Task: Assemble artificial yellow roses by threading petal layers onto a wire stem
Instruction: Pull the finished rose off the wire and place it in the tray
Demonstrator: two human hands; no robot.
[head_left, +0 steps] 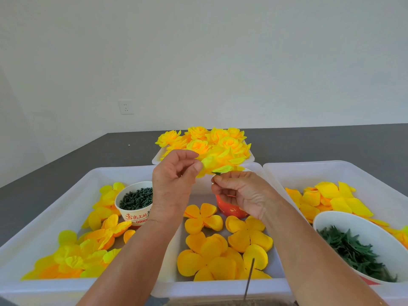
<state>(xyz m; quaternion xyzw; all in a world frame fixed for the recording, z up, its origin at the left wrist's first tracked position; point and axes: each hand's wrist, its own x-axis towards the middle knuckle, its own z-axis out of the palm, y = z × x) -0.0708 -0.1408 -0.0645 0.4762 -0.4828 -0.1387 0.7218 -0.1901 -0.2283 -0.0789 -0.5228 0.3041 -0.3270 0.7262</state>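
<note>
Head view shows both hands raised over the middle tray (220, 286), working on one rose (220, 161) held in the air in front of the heap of finished roses (205, 140). Left hand (174, 180) pinches a pale yellow petal at the flower's left edge between thumb and fingers (197, 166), so it is grasping the rose; right hand (240, 193) has its fingertips closed on the small green piece (217, 173) at the underside of the flower, seemingly the stem end or a cap, though it is too small to tell which. This rose looks close to complete, with several petal layers already gathered and only the base being seated or the petals shaped, as far as I can judge. A good pile of finished roses fills the far tray (155, 161), so much of the work is done, yet plenty is left: loose orange-yellow petal layers (223, 246) lie in the middle tray below the hands, more bright yellow ones (75, 255) in the left tray (44, 219), and single petals (331, 199) in the right tray (331, 167). A paper cup (134, 214) of dark green pieces stands by the left wrist, a red cup (231, 209) sits behind the right hand, and a white bowl (344, 219) of green leaves is at right. A thin wire (249, 279) stands up near the bottom edge, touched by neither hand, and all the trays rest on a dark grey surface (320, 142)
</note>
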